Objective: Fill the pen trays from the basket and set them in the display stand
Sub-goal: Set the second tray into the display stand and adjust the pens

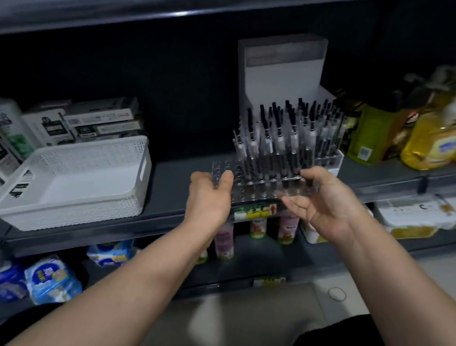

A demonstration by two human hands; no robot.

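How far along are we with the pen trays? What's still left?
Done: pens already stand in the white display stand. In hand: the left hand and right hand hold a clear tray in front of it, filled toward the right, with empty holes at its left end. Left: seating this tray. The white basket shows no pens inside.

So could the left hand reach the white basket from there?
Probably yes: nothing stands between the left hand and the white basket beside it, but that hand grips the pen tray and must let go first.
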